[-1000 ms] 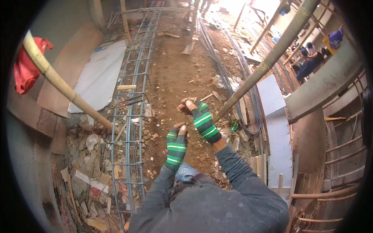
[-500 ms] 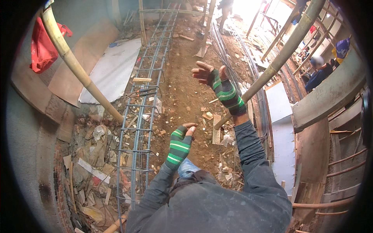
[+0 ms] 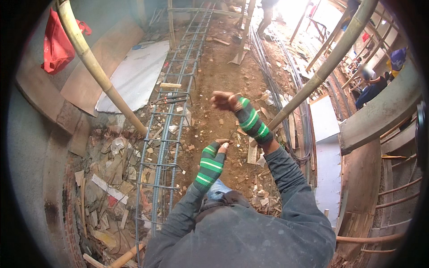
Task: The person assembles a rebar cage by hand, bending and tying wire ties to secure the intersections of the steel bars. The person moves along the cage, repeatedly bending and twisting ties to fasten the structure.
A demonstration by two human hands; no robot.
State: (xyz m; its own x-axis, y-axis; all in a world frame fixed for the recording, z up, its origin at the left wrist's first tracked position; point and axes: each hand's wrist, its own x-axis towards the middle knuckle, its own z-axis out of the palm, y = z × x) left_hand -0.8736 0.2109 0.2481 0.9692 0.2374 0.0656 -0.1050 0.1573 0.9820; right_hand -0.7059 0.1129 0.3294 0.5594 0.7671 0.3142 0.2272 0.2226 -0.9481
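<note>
My left hand (image 3: pixel 211 164), in a green-and-black striped fingerless glove, is held low in front of my body. Its thumb and fingertips press together; whatever is between them is too small to make out. Farther out and to the right, my right hand (image 3: pixel 236 107) wears a matching glove. Its fingers stretch leftward, slightly smeared, with nothing visible in them. Left of both hands runs a long cage of steel reinforcing bars (image 3: pixel 159 167) with square ties, touched by neither. On the cage lie a dark long-handled tool (image 3: pixel 172 100), perhaps pliers or cutters, and a small wooden strip (image 3: pixel 170 85).
Bamboo poles (image 3: pixel 96 69) slant up on either side, one pole (image 3: pixel 324 67) close beyond my right arm. Bundled steel rods (image 3: pixel 272 76) lie on the right. Rubble (image 3: pixel 111 178) covers the left ground. A red bag (image 3: pixel 58 44) hangs left; a person (image 3: pixel 371 85) is at far right.
My right hand has shifted left and slightly down, its spread fingers drawn closer together. My left hand has moved slightly up and right. The view has shifted a little.
</note>
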